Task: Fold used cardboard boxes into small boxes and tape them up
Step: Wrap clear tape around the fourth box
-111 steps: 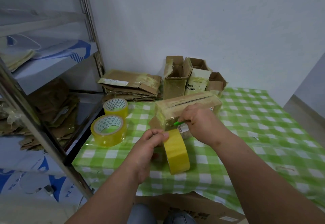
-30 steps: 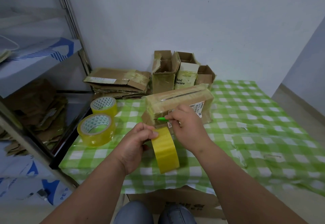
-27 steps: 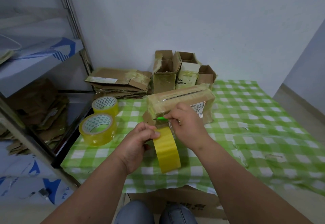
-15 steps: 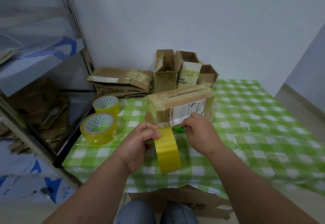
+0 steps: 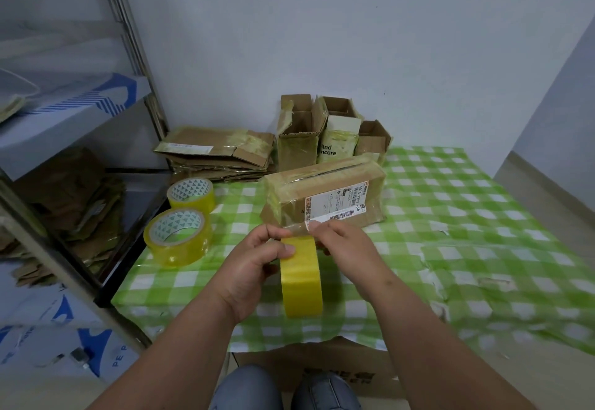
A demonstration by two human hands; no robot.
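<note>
Checked tablecloth (image 5: 450,216), taped box (image 5: 325,198), both hands' fingers pinching tape roll (image 5: 301,277) strip

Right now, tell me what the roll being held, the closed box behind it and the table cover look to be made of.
Held tape roll: glossy yellow plastic film, likely; the pulled end looks see-through.
Closed box: brown corrugated cardboard under shiny tape bands, with a white paper label.
Table cover: thin green-checked sheet, probably plastic, since it wrinkles and shines.
</note>
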